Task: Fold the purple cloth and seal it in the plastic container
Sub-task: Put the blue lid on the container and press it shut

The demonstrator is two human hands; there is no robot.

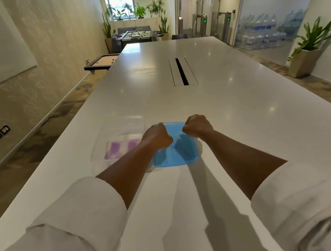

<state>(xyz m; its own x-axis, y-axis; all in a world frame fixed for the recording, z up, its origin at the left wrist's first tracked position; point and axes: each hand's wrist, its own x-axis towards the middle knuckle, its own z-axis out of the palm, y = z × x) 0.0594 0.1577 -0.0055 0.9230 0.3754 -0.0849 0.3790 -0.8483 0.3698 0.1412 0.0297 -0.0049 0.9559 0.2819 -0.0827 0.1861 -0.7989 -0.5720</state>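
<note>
A clear plastic container stands on the white table, left of centre. Inside it lies the folded purple and white cloth. Right beside the container sits a blue lid, tilted slightly. My left hand grips the lid's far left edge. My right hand grips its far right edge. Both fists are closed on the lid, hiding its far corners. My left forearm crosses the container's near right corner.
The long white table stretches ahead with a cable slot in its middle. The table's left edge runs close to the container. A potted plant stands on the floor at the right.
</note>
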